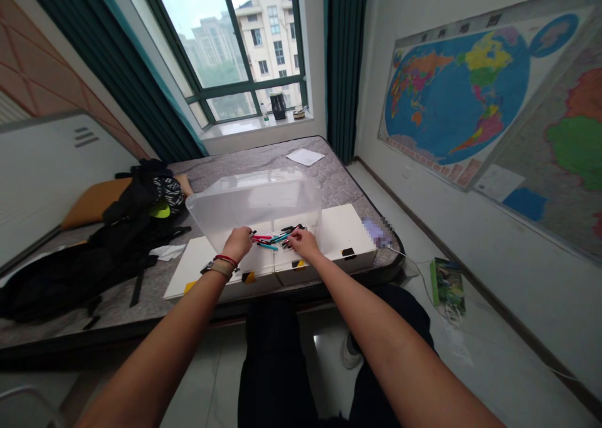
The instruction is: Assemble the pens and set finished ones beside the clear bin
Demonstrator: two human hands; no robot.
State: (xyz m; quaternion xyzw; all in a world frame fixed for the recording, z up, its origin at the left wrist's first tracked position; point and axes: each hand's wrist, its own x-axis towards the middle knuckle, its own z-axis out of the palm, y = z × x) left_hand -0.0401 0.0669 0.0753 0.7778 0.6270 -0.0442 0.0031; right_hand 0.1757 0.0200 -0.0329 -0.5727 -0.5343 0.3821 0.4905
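Several pens [268, 247], some teal, some red and some dark, lie in a loose heap on a white surface between my two hands. At the left end of the heap, my left hand [239, 243] has its fingers closed at the dark end of a pen. My right hand [303, 244] reaches in from the other side, its thumb and fingers pinched at a dark pen; the exact grip is small and partly hidden. A clear plastic bin [254, 205] stands tipped on its side just behind the pens, its wall rising beyond both hands.
White flat boxes [341, 227] with black and yellow corner marks lie along the near edge of the mattress [226, 165]. Black bags [94, 265] are heaped at left. A pixelated item [376, 232] with a cable is at right, and a green box [446, 284] sits on the floor.
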